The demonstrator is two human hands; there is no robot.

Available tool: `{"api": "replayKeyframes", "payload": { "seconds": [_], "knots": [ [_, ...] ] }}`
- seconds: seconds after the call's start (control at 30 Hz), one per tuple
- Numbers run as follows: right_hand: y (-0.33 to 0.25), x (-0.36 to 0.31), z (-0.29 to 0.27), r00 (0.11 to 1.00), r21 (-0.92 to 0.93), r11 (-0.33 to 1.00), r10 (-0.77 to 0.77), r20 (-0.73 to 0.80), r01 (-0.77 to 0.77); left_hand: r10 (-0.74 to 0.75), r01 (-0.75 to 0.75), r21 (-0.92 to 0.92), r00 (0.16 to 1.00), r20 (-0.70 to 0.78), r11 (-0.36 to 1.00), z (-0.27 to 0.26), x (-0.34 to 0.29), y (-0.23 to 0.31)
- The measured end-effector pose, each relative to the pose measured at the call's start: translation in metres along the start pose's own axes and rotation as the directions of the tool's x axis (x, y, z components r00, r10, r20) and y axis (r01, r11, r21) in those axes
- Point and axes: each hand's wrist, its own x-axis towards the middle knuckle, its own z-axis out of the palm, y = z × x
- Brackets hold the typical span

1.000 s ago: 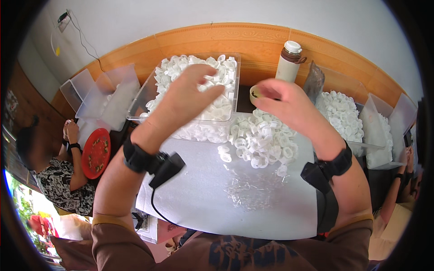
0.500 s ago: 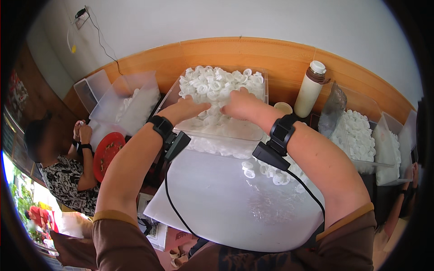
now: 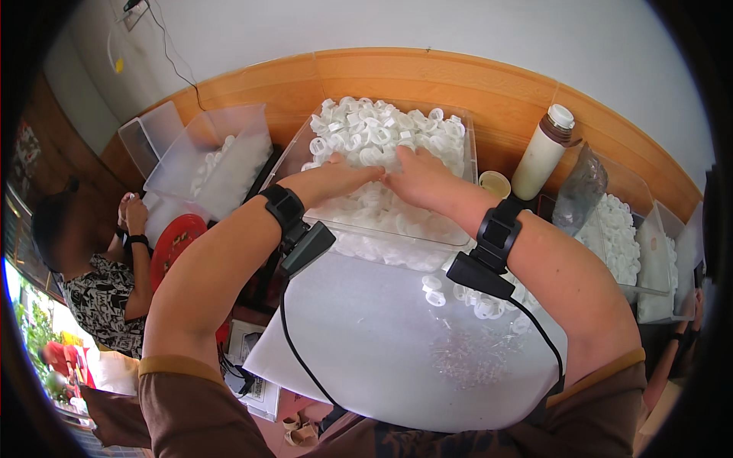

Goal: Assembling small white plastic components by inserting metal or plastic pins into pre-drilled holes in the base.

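Observation:
Straight ahead, a clear plastic bin is heaped with small white plastic ring-shaped caps. Both hands rest on the heap at the middle of the bin, fingertips pointing inward and almost meeting. My left hand is stretched out low over the caps, its fingers extended to the right. My right hand comes from the other side, fingers spread among the caps, with some fingertips partly hidden. I see nothing gripped in either hand. Black straps with dark boxes sit on both wrists.
On the white tabletop lie loose white caps and a scatter of thin clear pieces. A thermos, a small round tub and more filled bins stand right. Left are a red basin and a seated person.
Both hands have come closer together over the caps, the left moving right. The whole view has shifted slightly, so the bin and thermos appear further right.

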Motion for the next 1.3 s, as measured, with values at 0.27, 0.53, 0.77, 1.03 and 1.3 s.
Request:
{"api": "replayKeyframes", "payload": {
  "seconds": [0.27,0.53,0.77,1.03,1.3],
  "knots": [
    [-0.007,0.001,0.005,0.992,0.299,0.949,0.075,0.102,-0.103,-0.097,0.140,-0.291,0.983,0.159,0.946,0.002,-0.002,0.001],
    [-0.008,0.003,0.002,0.961,0.544,0.805,0.114,0.252,-0.239,0.004,0.095,-0.519,0.982,0.187,0.849,0.005,0.005,0.005],
    [0.000,0.007,0.006,0.978,0.649,0.734,0.190,0.088,-0.201,-0.091,0.108,-0.583,0.994,0.059,0.805,0.013,-0.001,0.025],
    [-0.001,0.008,0.008,0.988,0.785,0.600,0.100,0.121,-0.157,0.165,-0.127,-0.600,0.986,0.008,0.790,0.013,0.004,0.022],
    [-0.005,0.001,0.001,0.998,0.714,0.698,0.064,0.000,-0.044,0.091,-0.125,-0.666,0.992,-0.086,0.735,0.005,-0.020,0.049]
  ]
}}
